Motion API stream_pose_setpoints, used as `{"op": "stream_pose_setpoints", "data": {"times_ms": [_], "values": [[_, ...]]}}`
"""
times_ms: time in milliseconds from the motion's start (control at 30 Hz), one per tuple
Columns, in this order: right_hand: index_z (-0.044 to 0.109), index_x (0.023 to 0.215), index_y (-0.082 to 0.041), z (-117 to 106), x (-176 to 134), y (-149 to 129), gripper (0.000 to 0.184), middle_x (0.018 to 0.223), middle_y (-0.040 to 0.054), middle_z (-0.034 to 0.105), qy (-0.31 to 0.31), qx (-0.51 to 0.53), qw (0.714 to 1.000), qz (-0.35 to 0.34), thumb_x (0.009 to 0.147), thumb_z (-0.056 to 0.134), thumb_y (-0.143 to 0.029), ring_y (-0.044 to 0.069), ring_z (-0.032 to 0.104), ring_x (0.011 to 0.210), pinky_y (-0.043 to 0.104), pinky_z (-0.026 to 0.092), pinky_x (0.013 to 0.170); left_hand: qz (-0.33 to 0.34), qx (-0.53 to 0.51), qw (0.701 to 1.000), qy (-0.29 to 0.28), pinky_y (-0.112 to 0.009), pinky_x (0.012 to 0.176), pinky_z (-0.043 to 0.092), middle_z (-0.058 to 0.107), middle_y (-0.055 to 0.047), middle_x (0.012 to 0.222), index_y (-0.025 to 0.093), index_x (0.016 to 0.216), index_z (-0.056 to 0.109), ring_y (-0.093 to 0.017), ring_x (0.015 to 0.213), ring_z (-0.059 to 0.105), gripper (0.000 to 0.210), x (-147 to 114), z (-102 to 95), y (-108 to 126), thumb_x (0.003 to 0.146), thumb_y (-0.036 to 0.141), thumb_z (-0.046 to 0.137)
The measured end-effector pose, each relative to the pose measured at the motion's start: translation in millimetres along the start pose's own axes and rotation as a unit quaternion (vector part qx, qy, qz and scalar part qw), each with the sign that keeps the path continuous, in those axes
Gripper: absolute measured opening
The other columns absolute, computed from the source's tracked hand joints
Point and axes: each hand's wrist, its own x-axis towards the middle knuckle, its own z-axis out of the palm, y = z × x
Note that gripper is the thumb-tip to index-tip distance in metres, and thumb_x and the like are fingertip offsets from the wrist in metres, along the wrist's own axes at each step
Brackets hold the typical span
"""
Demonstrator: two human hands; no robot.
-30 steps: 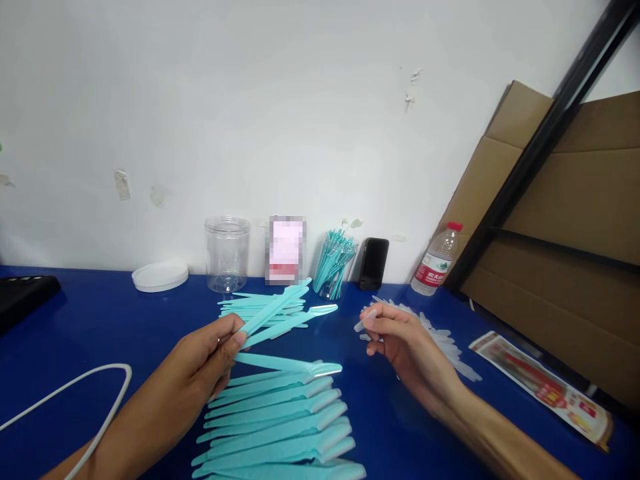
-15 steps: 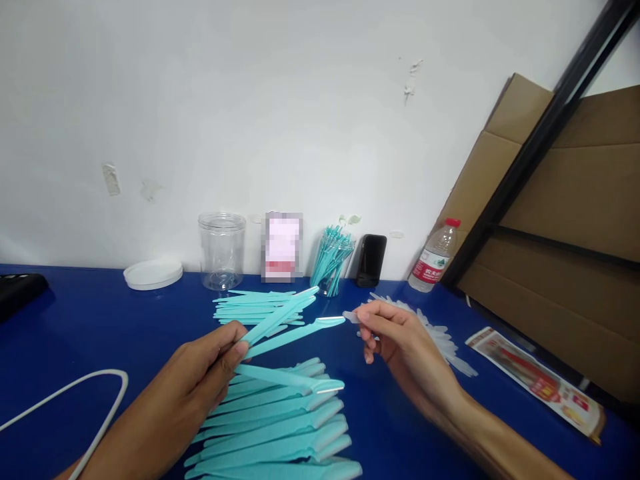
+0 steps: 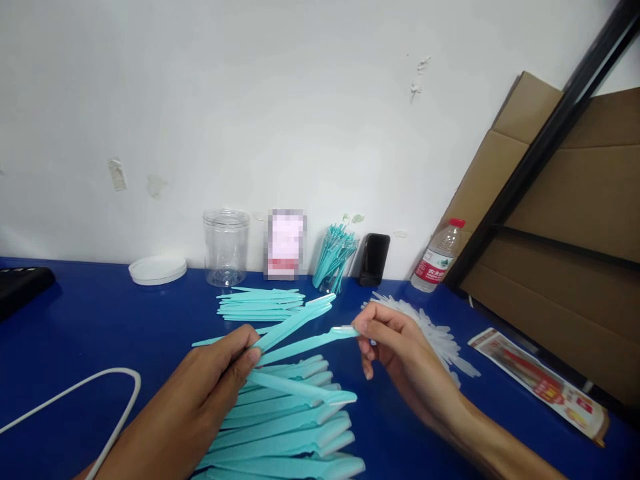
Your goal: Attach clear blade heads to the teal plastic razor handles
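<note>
Closing the gap seen a second ago, the right hand [image 3: 395, 337] meets the tip of a turquoise razor [image 3: 303, 346], pinching what looks like a mostly hidden cap. At its nine o'clock, the left hand [image 3: 215, 370] grips several slim, smooth-looking razors, fanned. Capping seems in hand, calling for a straight push; translucent, tapered caps [image 3: 440, 337] lie at the right hand's three o'clock on the worktop [image 3: 85, 327].

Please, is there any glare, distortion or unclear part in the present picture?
In the head view, the blade of the lowest tool in the left hand shines white; same view, the pinkish rectangle is pixelated; same view, the bottle leans outward, probably lens distortion.
</note>
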Motion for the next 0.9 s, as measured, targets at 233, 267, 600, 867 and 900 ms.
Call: {"op": "stream_pose_setpoints", "data": {"times_ms": [233,267,600,867,900], "values": [[0.067,0.074,-0.017,3.8,-4.3,-0.1,0.019,0.059,-0.0028,0.053,-0.018,0.002,1.000,0.006,0.083,0.075,-0.031,0.010,0.044,0.052,0.020,0.045,0.046,0.024,-0.010,0.999,0.021,-0.024,0.059,0.061,0.070,-0.002,0.118,0.039,0.130,0.063,-0.027,0.103,0.068,0.057,-6.5,7.4,-7.8,0.087,0.073,0.049],[0.068,0.074,-0.016,3.9,-4.8,-0.3,0.018,0.059,-0.0030,0.053,-0.021,0.002,1.000,0.007,0.082,0.076,-0.031,0.010,0.043,0.052,0.020,0.044,0.046,0.024,-0.019,0.999,0.019,-0.024,0.063,0.062,0.070,-0.001,0.119,0.040,0.130,0.063,-0.026,0.105,0.068,0.055,-8.1,7.9,-9.4,0.087,0.072,0.049],[0.069,0.074,-0.015,2.4,-3.6,2.6,0.023,0.054,-0.0042,0.052,-0.031,-0.017,0.999,0.022,0.079,0.080,-0.035,0.008,0.042,0.048,0.018,0.040,0.042,0.006,-0.059,0.998,0.017,-0.022,0.074,0.063,0.071,0.004,0.118,0.045,0.129,0.061,-0.022,0.103,0.070,0.047,-15.4,11.9,-11.7,0.089,0.067,0.054],[0.061,0.077,-0.018,4.7,-2.8,0.8,0.026,0.061,-0.0011,0.063,-0.066,-0.052,0.996,0.027,0.084,0.074,-0.040,0.009,0.047,0.046,0.019,0.041,0.042,0.041,-0.010,0.998,0.042,-0.028,0.074,0.061,0.071,0.000,0.117,0.040,0.130,0.061,-0.023,0.095,0.070,0.050,-13.7,11.5,-7.6,0.089,0.067,0.052],[0.060,0.077,-0.018,4.0,-1.5,-0.1,0.026,0.063,-0.0001,0.065,-0.071,-0.052,0.996,0.032,0.085,0.073,-0.040,0.009,0.048,0.046,0.020,0.041,0.042,0.039,-0.001,0.999,0.038,-0.028,0.069,0.061,0.072,-0.001,0.111,0.037,0.128,0.061,-0.022,0.085,0.069,0.051,-13.0,9.6,-1.8,0.089,0.067,0.052]]}}
